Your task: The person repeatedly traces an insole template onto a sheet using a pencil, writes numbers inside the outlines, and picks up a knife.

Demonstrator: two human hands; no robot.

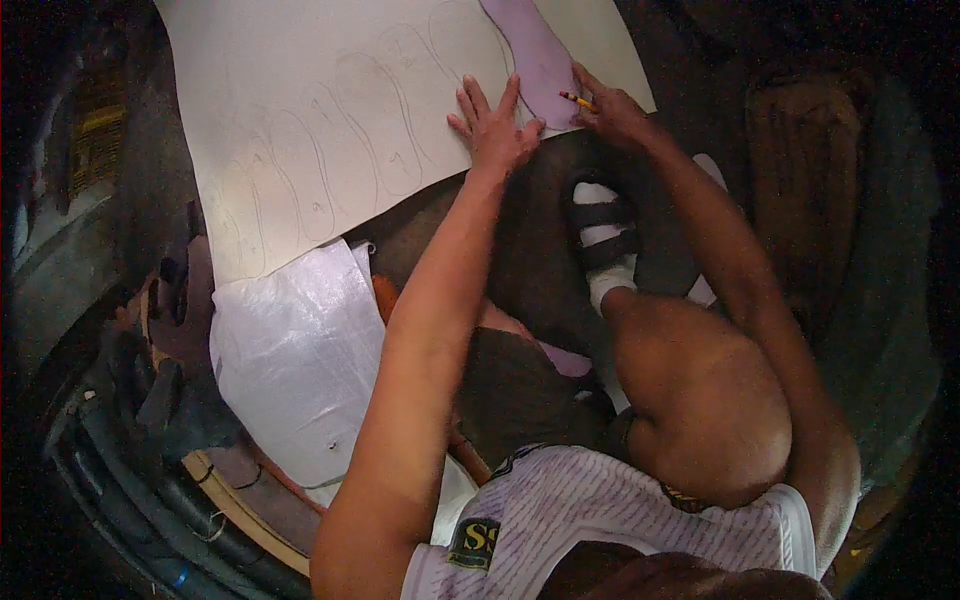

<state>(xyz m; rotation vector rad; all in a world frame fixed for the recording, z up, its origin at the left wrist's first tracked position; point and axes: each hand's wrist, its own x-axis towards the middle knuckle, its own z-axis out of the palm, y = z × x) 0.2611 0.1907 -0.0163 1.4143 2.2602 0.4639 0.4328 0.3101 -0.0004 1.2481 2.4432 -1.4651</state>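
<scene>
Head view: the lilac sole-shaped template [541, 62] lies by the near right corner of the white sheet [230, 60], apparently light, thin and bendable, best held by its edges. The left hand [495, 132], fingers spread, touches its rim; the right hand [612, 115] pinches a pencil [577, 100].

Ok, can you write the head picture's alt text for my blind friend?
A person's right hand holds a pencil at one edge of a purple sole-shaped piece, the left hand at the other. Beneath lies a pale sheet bearing sole-like drawn outlines.
</scene>
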